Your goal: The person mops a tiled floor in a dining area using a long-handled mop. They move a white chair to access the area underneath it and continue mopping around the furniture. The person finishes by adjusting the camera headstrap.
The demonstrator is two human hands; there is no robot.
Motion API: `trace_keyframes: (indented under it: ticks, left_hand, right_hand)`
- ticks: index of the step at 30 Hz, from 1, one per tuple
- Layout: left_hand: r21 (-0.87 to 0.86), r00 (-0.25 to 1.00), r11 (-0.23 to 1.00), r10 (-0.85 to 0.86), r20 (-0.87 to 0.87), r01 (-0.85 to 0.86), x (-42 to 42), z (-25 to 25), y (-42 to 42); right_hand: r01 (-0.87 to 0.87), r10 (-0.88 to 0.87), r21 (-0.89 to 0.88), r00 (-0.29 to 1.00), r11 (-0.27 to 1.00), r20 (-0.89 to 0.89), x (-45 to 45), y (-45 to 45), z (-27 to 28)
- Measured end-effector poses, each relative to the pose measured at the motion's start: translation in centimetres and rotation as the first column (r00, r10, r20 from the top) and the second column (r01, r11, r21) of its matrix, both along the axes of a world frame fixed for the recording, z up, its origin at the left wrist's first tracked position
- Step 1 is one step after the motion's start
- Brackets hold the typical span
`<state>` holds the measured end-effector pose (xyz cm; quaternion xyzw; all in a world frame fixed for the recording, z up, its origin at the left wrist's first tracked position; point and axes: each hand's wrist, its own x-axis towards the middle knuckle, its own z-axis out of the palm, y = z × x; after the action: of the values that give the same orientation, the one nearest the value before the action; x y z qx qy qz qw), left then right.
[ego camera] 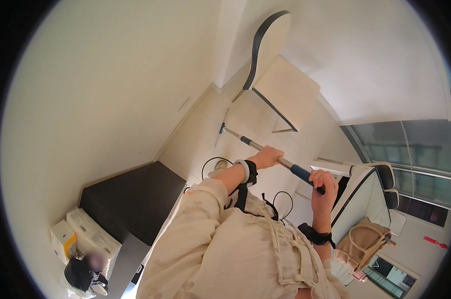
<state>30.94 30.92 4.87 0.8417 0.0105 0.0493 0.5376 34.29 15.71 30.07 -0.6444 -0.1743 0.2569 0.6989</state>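
Both hands grip one long pole with a metal shaft and blue grips. My left hand [265,157] is closed around the metal shaft [254,145] midway along it. Near the upper end, my right hand [323,181] holds the blue handle grip [302,173]. At the far end, a thin flat head with a blue joint [222,128] rests on the light tiled floor, seen nearly edge-on beside a cream chair. Whether the head carries a squeegee blade or a mop pad, I cannot tell. Black bands circle both wrists.
The cream chair with dark edging [287,84] stands ahead near the wall corner. At left is a black-topped cabinet [132,198] with wrapped packs [92,231] and a box [63,241]. A glass-topped table [363,198] at right bears a tan bag [361,243]. A shoe [221,165] shows below.
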Motion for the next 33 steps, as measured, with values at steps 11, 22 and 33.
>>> trace_keyframes:
  ticks: [11,22,33]
  left_hand:
    - [0.306,0.984,0.940,0.173,-0.042,-0.153,-2.6,-6.9,7.2]
    - [0.275,0.966,0.935,-0.179,-0.185,0.226,-0.5,-5.8,-3.1]
    - [0.481,0.988,0.867,-0.078,-0.131,0.132,-0.9,-7.2,3.2]
  right_hand:
    - [-0.213,0.263,-0.605,0.965,0.768,-0.006,-0.1,1.7,-6.7]
    - [-0.230,0.303,-0.869,0.948,0.438,-0.098,0.5,-5.6,-0.9]
    - [-0.165,0.434,-0.798,0.891,0.579,0.130,-1.1,-2.3,-5.9]
